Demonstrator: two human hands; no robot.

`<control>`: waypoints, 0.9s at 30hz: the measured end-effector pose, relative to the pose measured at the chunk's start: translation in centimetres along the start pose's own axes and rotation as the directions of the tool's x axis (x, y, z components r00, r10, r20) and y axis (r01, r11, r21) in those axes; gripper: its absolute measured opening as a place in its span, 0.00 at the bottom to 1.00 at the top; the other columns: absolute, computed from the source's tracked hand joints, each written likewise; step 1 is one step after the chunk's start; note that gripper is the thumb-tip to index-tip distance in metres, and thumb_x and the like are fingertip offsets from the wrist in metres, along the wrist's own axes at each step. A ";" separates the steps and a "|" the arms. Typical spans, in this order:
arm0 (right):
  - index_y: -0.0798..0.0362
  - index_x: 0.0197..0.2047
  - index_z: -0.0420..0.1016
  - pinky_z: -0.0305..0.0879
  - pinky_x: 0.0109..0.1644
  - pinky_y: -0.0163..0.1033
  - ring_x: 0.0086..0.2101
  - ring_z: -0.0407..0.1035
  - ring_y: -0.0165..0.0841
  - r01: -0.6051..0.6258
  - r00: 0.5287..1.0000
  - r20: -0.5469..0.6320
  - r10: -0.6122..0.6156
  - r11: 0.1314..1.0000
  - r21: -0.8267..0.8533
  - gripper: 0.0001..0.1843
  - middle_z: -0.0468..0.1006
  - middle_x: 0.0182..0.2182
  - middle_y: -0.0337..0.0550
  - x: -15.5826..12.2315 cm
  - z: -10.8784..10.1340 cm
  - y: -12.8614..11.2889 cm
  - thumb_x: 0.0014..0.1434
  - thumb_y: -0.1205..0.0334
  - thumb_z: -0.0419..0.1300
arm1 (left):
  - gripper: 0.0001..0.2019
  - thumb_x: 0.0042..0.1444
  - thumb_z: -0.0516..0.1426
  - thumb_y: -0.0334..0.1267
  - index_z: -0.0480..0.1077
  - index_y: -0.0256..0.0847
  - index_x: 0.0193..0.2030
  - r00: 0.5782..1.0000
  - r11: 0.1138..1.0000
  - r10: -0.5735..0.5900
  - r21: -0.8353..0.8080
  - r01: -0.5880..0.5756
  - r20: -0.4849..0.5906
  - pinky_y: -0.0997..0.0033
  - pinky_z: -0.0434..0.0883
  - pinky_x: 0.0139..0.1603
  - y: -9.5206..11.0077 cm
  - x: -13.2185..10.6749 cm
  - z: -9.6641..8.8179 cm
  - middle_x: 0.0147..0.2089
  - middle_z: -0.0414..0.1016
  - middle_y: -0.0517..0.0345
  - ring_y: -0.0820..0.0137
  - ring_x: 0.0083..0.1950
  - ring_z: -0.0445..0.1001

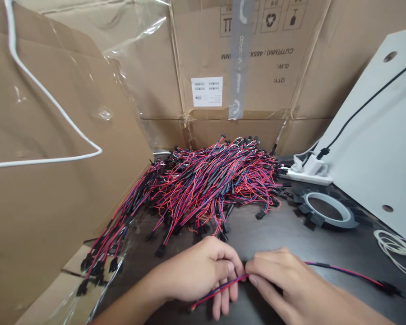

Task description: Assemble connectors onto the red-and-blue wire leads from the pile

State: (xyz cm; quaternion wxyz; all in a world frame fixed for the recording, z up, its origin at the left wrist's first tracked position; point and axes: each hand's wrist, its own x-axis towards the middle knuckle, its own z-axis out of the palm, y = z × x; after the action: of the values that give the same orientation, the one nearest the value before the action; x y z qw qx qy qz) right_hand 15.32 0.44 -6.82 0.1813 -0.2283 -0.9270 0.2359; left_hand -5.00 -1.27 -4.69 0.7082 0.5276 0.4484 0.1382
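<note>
A thin wire harness (353,271) of red and dark blue wires, with black connectors at its right end, runs across both hands just above the dark table. My right hand (284,280) is closed in a pinch on its middle, the thumb below the wires. Beside it, my left hand (206,268) curls round the same harness, whose left end lies across the fingers. The fingertips of both hands nearly meet, and what lies between them is partly hidden. Behind the hands spreads a large heap of similar harnesses (213,180).
Pieces of dark tape hang from a grey tape roll (331,210) at right. A white power strip (311,174) with plugs stands behind it. Coiled pale cord (395,250) lies near the white panel (375,122). Cardboard boxes (203,54) wall the back and left.
</note>
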 end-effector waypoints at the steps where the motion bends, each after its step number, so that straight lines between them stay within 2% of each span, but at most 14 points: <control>1: 0.54 0.36 0.73 0.63 0.35 0.37 0.29 0.70 0.32 -0.002 1.000 -0.001 0.002 1.000 -0.003 0.14 0.76 0.29 0.41 0.0 0.0 0.0 0.64 0.70 0.47 | 0.09 0.57 0.44 0.29 0.64 0.35 0.35 1.000 1.000 0.002 -0.009 -0.002 -0.002 0.79 0.64 0.17 0.0 0.0 0.0 0.24 0.66 0.61 0.78 0.16 0.65; 7: 0.53 0.37 0.73 0.62 0.35 0.36 0.28 0.69 0.32 -0.017 1.000 0.006 0.017 1.000 -0.018 0.14 0.75 0.28 0.41 -0.1 0.0 0.0 0.63 0.71 0.46 | 0.04 0.54 0.50 0.31 0.64 0.35 0.34 1.000 0.996 -0.023 0.090 0.024 -0.021 0.80 0.60 0.16 0.1 -0.1 0.0 0.23 0.67 0.62 0.78 0.17 0.65; 11: 0.54 0.38 0.73 0.61 0.34 0.36 0.28 0.68 0.31 -0.037 0.999 0.013 0.037 0.999 -0.020 0.15 0.74 0.27 0.41 0.1 -0.1 0.0 0.64 0.70 0.45 | 0.06 0.54 0.51 0.35 0.67 0.35 0.33 0.987 0.959 -0.037 0.272 0.078 -0.154 0.78 0.60 0.18 0.4 -0.5 0.1 0.24 0.68 0.62 0.78 0.17 0.63; 15: 0.55 0.37 0.73 0.59 0.32 0.35 0.25 0.65 0.30 -0.034 0.999 -0.020 0.034 0.999 -0.023 0.14 0.73 0.25 0.40 0.3 -0.2 0.2 0.64 0.70 0.46 | 0.11 0.58 0.50 0.36 0.73 0.36 0.33 0.960 0.837 0.143 0.547 0.012 -0.240 0.75 0.63 0.30 0.7 -0.8 0.3 0.25 0.71 0.61 0.75 0.25 0.67; 18: 0.55 0.37 0.73 0.57 0.31 0.35 0.23 0.63 0.29 -0.002 1.000 -0.027 0.001 0.999 -0.036 0.13 0.71 0.23 0.39 0.5 -0.3 0.4 0.64 0.69 0.47 | 0.11 0.58 0.52 0.35 0.73 0.37 0.30 0.938 0.789 0.224 0.615 -0.015 -0.265 0.73 0.62 0.36 0.6 -0.7 0.4 0.24 0.72 0.61 0.74 0.29 0.67; 21: 0.56 0.36 0.73 0.55 0.30 0.35 0.24 0.64 0.29 0.025 1.000 -0.012 -0.026 0.999 -0.040 0.13 0.72 0.24 0.40 0.5 -0.3 0.7 0.65 0.68 0.48 | 0.11 0.58 0.52 0.35 0.74 0.37 0.30 0.937 0.775 0.241 0.632 -0.028 -0.254 0.74 0.61 0.34 0.5 -0.4 0.6 0.23 0.71 0.62 0.74 0.27 0.65; 27: 0.56 0.35 0.75 0.57 0.30 0.33 0.25 0.65 0.29 0.033 0.999 -0.024 -0.032 0.999 0.034 0.14 0.74 0.25 0.41 0.7 -0.5 1.1 0.66 0.66 0.50 | 0.11 0.57 0.53 0.34 0.76 0.35 0.30 0.914 0.716 0.349 0.689 -0.117 -0.208 0.76 0.58 0.29 0.5 0.0 0.6 0.23 0.70 0.62 0.76 0.25 0.64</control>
State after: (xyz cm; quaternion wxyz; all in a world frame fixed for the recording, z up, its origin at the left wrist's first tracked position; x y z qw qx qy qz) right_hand 15.34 1.84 -6.85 0.1999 -0.2126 -0.9242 0.2464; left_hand -4.41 -1.46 -4.26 0.3674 0.7669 0.5062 0.1440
